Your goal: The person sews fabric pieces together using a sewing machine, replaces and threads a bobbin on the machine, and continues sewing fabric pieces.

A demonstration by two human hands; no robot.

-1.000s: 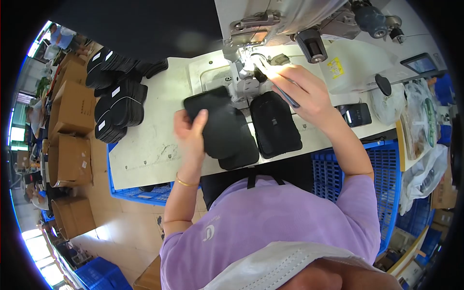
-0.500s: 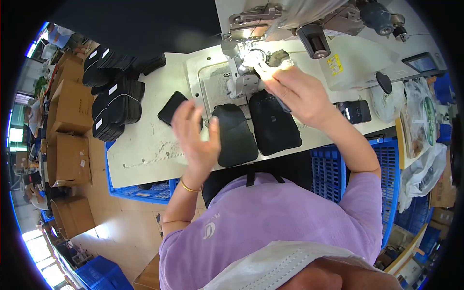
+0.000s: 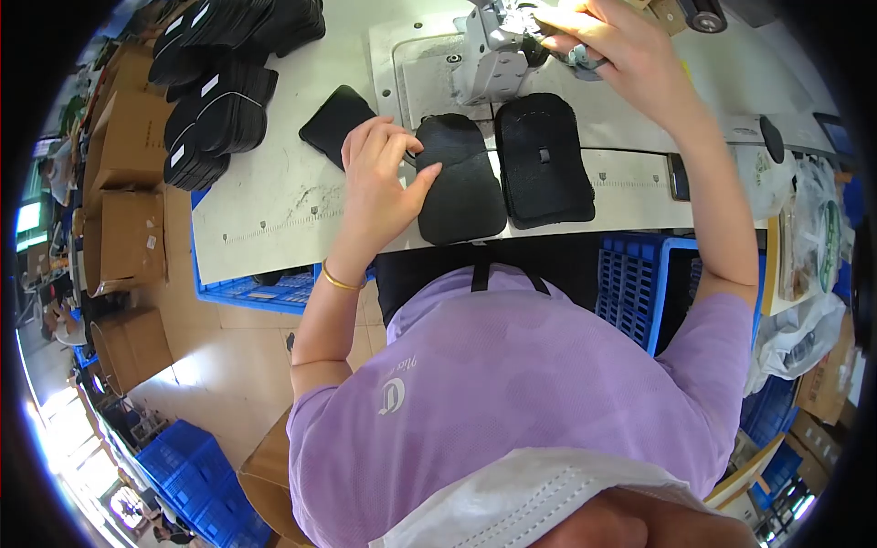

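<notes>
My left hand (image 3: pixel 379 178) holds nothing; its thumb and fingers are apart at the left edge of a flat black piece (image 3: pixel 461 187) with rounded corners. Right of that piece lies a black padded piece (image 3: pixel 545 160) with a small tab in its middle. A smaller black piece (image 3: pixel 338 123) rests behind my left hand, partly covered by the fingertips. My right hand (image 3: pixel 621 59) is closed round a small grey tool (image 3: pixel 585 62), beside the head of a sewing machine (image 3: pixel 498 59). The fingertips and the tool's tip are hard to make out in the bright light.
Banded stacks of black pieces (image 3: pixel 233 105) stand on the white table (image 3: pixel 274 242) at the left. Blue crates (image 3: pixel 630 288) are below the table edge. Cardboard boxes (image 3: pixel 132 237) line the floor at the left; clear plastic bags (image 3: pixel 799 237) hang at the right.
The view has tipped downward. My left hand has let go of the smaller black piece, now on the table, and has come to the flat piece. My right hand stays by the machine with the tool.
</notes>
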